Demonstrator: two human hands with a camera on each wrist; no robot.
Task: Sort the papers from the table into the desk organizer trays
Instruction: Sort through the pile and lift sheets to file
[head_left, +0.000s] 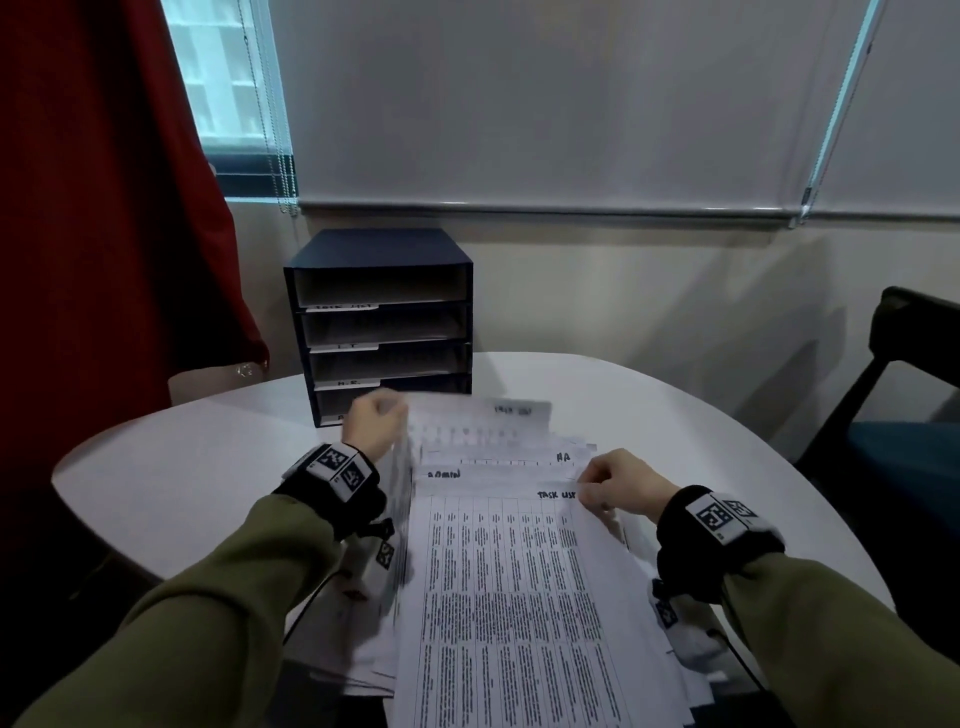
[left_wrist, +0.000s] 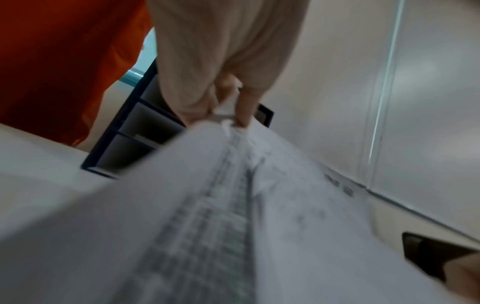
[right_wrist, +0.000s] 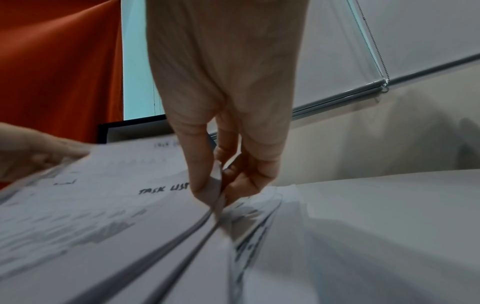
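Note:
A fanned stack of printed papers (head_left: 509, 561) lies on the round white table (head_left: 171, 462), with handwritten headings such as "TASK LIST", "ADMIN" and "HR" showing. My left hand (head_left: 375, 423) pinches the far left corner of the upper sheets (left_wrist: 228, 115) and lifts that edge. At the right side my right hand (head_left: 608, 486) pinches the top right corner of the front "TASK LIST" sheet (right_wrist: 217, 185). The dark blue desk organizer (head_left: 382, 322) stands just behind the papers, its several labelled trays facing me.
A red curtain (head_left: 104, 208) hangs at the left, close to the table and organizer. A dark chair (head_left: 904, 395) stands at the right. Window blinds and a wall run behind the table.

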